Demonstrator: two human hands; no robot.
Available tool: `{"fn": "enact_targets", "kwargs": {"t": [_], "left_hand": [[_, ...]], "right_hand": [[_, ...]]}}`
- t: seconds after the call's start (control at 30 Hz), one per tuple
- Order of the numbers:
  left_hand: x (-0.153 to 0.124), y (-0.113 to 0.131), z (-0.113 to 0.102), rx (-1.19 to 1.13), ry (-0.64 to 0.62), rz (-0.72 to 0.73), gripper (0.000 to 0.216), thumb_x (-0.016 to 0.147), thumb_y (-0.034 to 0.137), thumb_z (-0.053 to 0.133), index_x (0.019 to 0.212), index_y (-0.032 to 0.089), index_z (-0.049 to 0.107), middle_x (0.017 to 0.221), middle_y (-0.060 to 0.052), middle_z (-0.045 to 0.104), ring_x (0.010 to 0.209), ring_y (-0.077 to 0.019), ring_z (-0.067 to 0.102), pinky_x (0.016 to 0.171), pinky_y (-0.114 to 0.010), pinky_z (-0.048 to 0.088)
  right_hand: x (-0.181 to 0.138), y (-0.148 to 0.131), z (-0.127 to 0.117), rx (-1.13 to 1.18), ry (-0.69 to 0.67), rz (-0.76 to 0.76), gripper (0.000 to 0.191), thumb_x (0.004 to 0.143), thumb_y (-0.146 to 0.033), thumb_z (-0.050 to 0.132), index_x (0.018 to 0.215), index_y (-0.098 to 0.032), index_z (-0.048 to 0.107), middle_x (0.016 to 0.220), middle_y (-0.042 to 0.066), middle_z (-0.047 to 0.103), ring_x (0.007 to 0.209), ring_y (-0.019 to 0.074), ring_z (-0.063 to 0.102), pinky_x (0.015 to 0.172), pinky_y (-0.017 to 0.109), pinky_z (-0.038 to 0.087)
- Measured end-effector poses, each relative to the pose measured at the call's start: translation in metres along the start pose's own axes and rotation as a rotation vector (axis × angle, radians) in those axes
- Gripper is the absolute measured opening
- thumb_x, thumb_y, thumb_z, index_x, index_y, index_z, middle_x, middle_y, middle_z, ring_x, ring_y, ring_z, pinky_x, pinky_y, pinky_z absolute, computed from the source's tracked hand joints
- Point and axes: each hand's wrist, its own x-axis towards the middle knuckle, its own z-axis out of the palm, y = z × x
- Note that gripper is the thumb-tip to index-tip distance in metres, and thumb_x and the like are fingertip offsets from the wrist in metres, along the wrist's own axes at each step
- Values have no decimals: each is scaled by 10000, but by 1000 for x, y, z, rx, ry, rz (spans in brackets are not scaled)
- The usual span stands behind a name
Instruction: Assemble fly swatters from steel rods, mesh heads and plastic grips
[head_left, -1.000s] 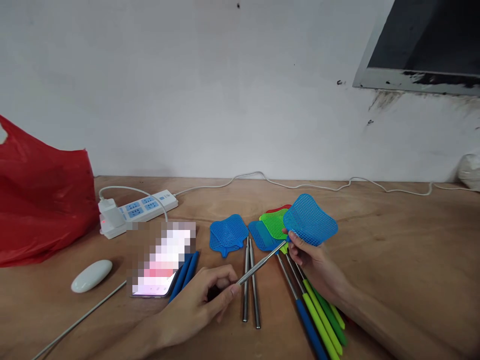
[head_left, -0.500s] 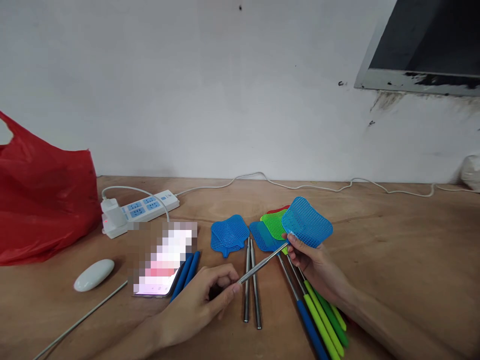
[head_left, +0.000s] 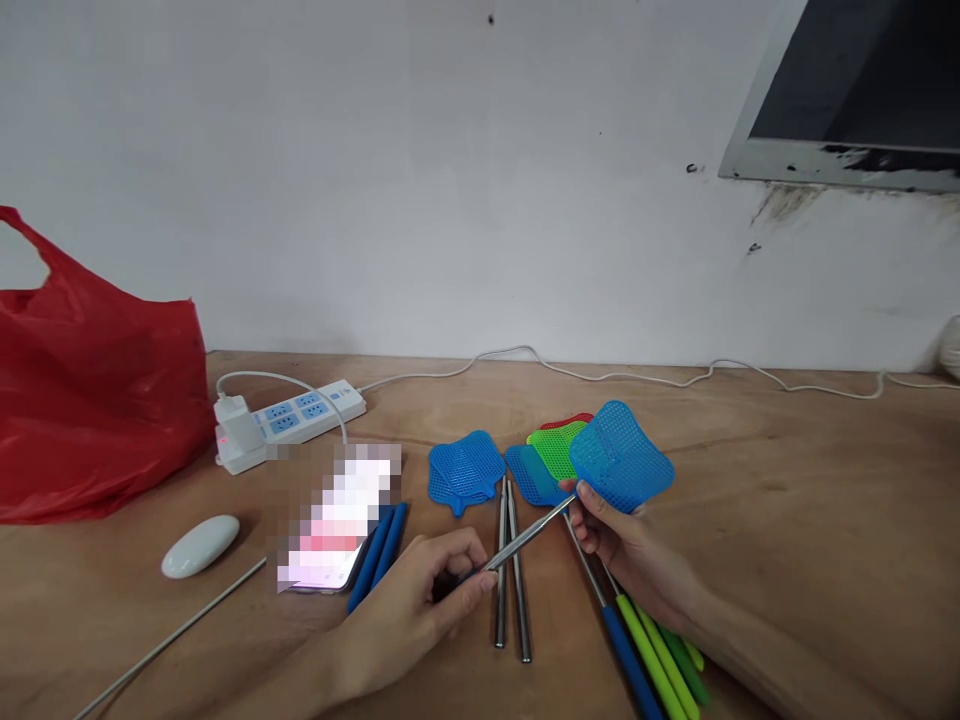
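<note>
My left hand (head_left: 427, 610) is closed round the lower end of a silver metal rod (head_left: 534, 530). The rod slants up to a blue mesh fly swatter head (head_left: 622, 460), where my right hand (head_left: 626, 545) pinches the joint between thumb and fingers. Under and beside my right hand lie several whole fly swatters with blue and green handles (head_left: 652, 655) and blue, green and red heads. Two loose metal rods (head_left: 519, 600) rest on the table between my hands. Loose blue swatter heads (head_left: 465, 470) lie just beyond them. Blue handle grips (head_left: 379, 555) sit left of my left hand.
A phone (head_left: 337, 530) with a blurred screen and a white mouse (head_left: 201, 546) lie on the left of the wooden table (head_left: 810, 500). Behind them are a white power strip (head_left: 300, 415) with its cable and a red plastic bag (head_left: 97, 400). A wall rises behind.
Both hands keep their grip on the swatter, and its head looks slightly turned. The whole view has shifted a little, so everything appears slightly further right.
</note>
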Motion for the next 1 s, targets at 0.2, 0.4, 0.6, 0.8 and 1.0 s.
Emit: {"fn": "enact_targets", "kwargs": {"t": [0.2,0.4,0.6,0.8,1.0], "left_hand": [[0,-1,1,-106,-27,-10,375,969,540,470,833,196,534,585,66,489,515,-97,464,500,-195,373],[-2,-3,2,-136,-65,-48,429,975,589,418,944,196,588,524,81,461,429,-93,401,435,-196,328],[-4,0,-7,28,-88,-81,430,991,560,408,976,224,675,662,37,511,694,-151,514,648,-240,402],[-6,-4,-3,119,-24,-17,447,1016,537,354,901,219,646,820,8,591,811,-176,543,767,-269,408],[-8,-5,1,127,-25,-53,434,1025,521,352,922,225,652,844,3,601,839,-189,548,775,-284,400]], "right_hand": [[0,-15,3,29,24,-59,398,636,-528,859,762,-160,777,628,25,682,560,116,586,501,200,494],[2,-23,0,52,171,-184,408,636,-567,827,649,-186,680,551,26,664,489,150,579,436,240,483],[7,-19,2,28,273,-369,355,629,-442,883,680,-211,617,544,-35,642,466,127,573,404,207,441],[4,-14,3,-74,213,-339,351,628,-467,875,654,-213,634,556,-11,653,526,181,614,421,256,434],[-1,-10,5,-169,96,-256,303,678,-488,840,684,-222,694,618,25,694,549,203,613,463,299,433]]}}
